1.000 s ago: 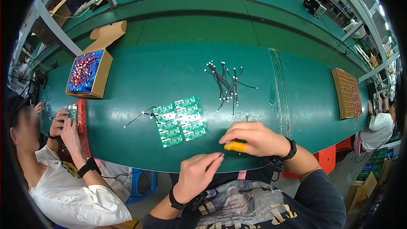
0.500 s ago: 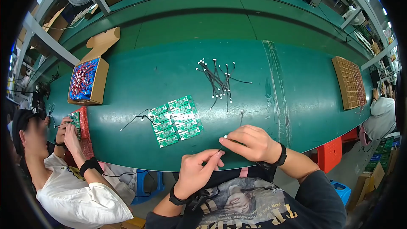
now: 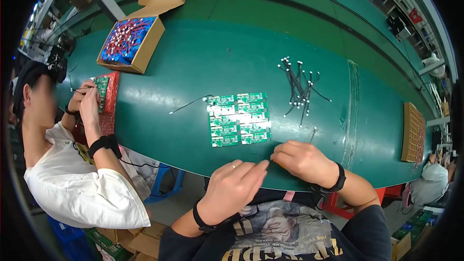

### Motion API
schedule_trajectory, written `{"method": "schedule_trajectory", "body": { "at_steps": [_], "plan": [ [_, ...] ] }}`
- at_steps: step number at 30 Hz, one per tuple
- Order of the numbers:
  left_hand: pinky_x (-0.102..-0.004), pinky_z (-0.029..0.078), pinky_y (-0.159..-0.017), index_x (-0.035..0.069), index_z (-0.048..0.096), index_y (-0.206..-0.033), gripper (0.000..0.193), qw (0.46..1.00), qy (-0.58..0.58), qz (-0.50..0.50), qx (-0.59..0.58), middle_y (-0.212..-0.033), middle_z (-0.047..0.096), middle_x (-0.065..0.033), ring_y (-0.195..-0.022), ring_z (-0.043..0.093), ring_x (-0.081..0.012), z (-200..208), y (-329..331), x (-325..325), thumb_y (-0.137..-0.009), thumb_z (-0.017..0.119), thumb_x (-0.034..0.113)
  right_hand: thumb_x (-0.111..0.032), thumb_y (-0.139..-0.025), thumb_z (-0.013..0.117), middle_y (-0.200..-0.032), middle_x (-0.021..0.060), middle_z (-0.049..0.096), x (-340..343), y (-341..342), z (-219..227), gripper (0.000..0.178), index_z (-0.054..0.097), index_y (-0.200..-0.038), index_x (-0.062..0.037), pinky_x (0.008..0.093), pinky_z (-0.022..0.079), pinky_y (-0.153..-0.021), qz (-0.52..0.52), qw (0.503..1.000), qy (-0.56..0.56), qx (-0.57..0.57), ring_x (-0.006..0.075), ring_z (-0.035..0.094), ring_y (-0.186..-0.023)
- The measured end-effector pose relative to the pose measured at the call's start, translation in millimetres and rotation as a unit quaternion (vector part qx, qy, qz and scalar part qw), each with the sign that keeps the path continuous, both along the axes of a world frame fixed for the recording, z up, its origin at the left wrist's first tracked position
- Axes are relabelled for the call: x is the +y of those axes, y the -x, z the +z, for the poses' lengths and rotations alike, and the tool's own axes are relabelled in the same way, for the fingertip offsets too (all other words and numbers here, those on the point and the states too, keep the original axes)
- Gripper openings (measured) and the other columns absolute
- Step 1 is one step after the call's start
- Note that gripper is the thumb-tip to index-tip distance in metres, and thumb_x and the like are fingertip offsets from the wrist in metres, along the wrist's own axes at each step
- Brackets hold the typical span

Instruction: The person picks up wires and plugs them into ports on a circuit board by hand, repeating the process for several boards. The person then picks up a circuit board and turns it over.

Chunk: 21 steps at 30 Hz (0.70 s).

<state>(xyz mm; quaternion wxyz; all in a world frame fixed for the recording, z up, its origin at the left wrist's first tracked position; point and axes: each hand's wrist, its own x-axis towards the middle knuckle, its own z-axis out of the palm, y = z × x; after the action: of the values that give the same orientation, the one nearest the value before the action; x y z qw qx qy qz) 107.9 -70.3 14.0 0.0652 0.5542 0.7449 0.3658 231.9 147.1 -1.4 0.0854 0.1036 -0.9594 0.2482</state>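
My left hand (image 3: 235,186) is over the table's near edge, its fingers together and pointing toward my right hand. Close by, my right hand (image 3: 304,165) has its fingers bent in a pinch; anything between the fingertips of either hand is hidden. Beyond them lies a green circuit board panel (image 3: 239,120) of several small boards in two columns. A black cable (image 3: 191,104) with white connectors stretches left from the panel's far left corner. Farther right is a loose pile of black cables (image 3: 300,89) with white connectors. One small cable (image 3: 314,134) lies just beyond my right hand.
An open cardboard box (image 3: 145,50) of blue parts with red wires stands at the far left. On the left a co-worker (image 3: 82,174) handles a green board (image 3: 100,89) over red wrap. A gridded cardboard tray (image 3: 412,133) stands far right, near another person (image 3: 430,181).
The view has swung, so the table's contents appear shifted and turned. The dark cable with a white end at my fingertips no longer shows. My left hand has turned more back-up.
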Motion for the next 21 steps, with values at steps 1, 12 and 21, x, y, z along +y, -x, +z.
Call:
{"method": "schedule_trajectory", "body": {
  "at_steps": [1, 12, 21],
  "plan": [
    [-0.0374, 0.057, -0.068, 0.006, 0.079, -0.112, 0.025, 1.0, 0.0, 0.006, -0.003, -0.085, 0.074, -0.0075, -0.075, 0.072, -0.0278, -2, 4, -5, -0.088, 0.083, 0.01, -0.004, -0.084, 0.075, -0.105, 0.0096, 0.074, -1, 7, -1, 0.015, 0.073, -0.099, -0.002, 0.0364, 0.06, -0.08, -0.005, 0.999, 0.046, -0.02, 0.0259, 0.074, -0.093],
    [-0.0495, 0.051, -0.107, 0.006, 0.072, -0.126, 0.048, 0.988, 0.001, 0.135, 0.08, -0.137, 0.061, -0.0168, -0.126, 0.058, -0.0369, -76, 50, -37, -0.08, 0.086, 0.013, 0.003, -0.084, 0.077, -0.104, 0.0127, 0.079, -16, 111, 2, 0.023, 0.078, -0.107, -0.0023, 0.0369, 0.061, -0.083, -0.023, 0.961, 0.253, -0.106, 0.0302, 0.077, -0.096],
    [-0.0571, 0.045, -0.112, 0.013, 0.071, -0.132, 0.049, 0.989, 0.034, 0.134, 0.06, -0.142, 0.058, -0.0119, -0.131, 0.054, -0.034, -78, 40, -29, -0.085, 0.081, 0.023, 0.004, -0.083, 0.076, -0.107, 0.0125, 0.074, -32, 132, -2, 0.025, 0.077, -0.107, -0.0016, 0.0403, 0.056, -0.089, -0.061, 0.993, 0.063, -0.079, 0.0317, 0.07, -0.102]
  ]
}}
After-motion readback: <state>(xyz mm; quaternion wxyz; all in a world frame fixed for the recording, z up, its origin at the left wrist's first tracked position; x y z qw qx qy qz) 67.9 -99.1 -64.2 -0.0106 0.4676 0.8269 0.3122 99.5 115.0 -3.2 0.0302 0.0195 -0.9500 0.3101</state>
